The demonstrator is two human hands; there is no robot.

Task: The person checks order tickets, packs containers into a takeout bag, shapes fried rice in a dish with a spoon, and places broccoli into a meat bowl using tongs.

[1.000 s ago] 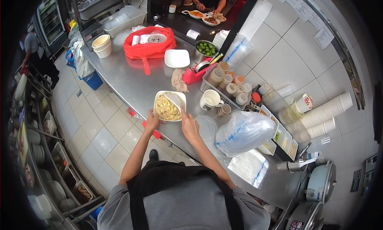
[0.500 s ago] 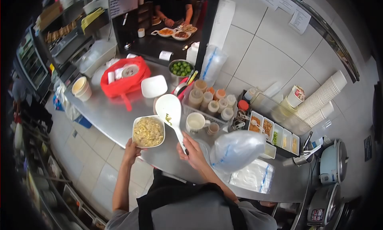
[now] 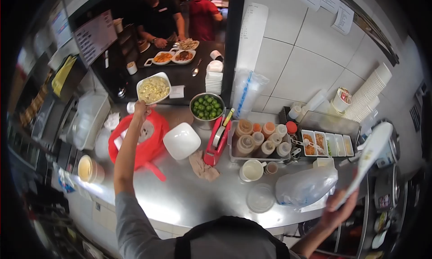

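My left hand (image 3: 141,109) stretches forward, fingers closed on the near side of a white square bowl (image 3: 169,87). Pale yellow chopped food (image 3: 153,88) fills this bowl, held by the dark pass-through counter beside a paper slip (image 3: 177,91). Off to the right, my right hand (image 3: 340,209) grips the handle of a white serving spoon (image 3: 372,149), raised and tilted, with some food bits on it. A red plastic bag (image 3: 157,122) lies below my left forearm. Near it stands another white square bowl (image 3: 182,141).
A pot of green limes (image 3: 206,121), a red tape dispenser (image 3: 212,154) and a bin of squeeze bottles (image 3: 245,144) line the steel counter (image 3: 180,191). A mug (image 3: 252,171) and filled plastic bag (image 3: 306,187) stand nearer. Two people are beyond the pass-through, by plated food (image 3: 163,57).
My left hand has carried the food bowl forward and left to the pass-through. My right hand has swung the serving spoon away to the right. The view has shifted.
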